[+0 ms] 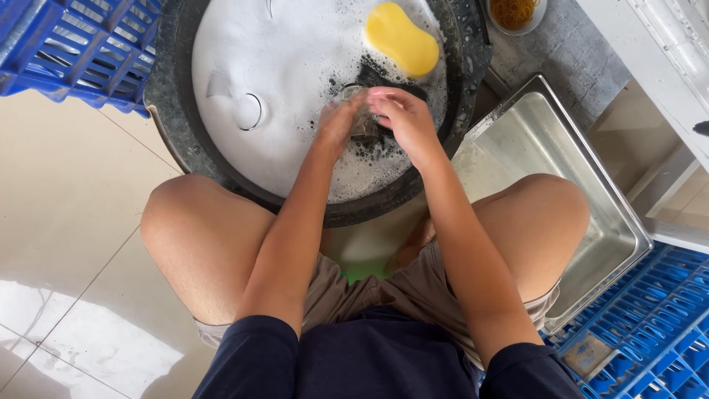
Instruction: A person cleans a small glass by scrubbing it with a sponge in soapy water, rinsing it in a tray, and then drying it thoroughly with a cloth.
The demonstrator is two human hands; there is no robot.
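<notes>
Both my hands are over a big round dark basin [171, 96] full of white soap foam. My left hand [338, 122] grips a clear glass [362, 127] that sits half in the suds. My right hand [405, 118] is closed around the same glass from the right side, and what it presses against the glass is hidden. A yellow peanut-shaped sponge [402, 38] floats on the foam just beyond my hands. Rims of other sunken glassware [249, 112] show through the foam at left.
A steel rectangular tray [591, 214] holding water lies at my right knee. Blue plastic crates stand at the upper left [74, 44] and the lower right [650, 325]. A small bowl with orange rubber bands [515, 13] sits behind the basin. White furniture is at right.
</notes>
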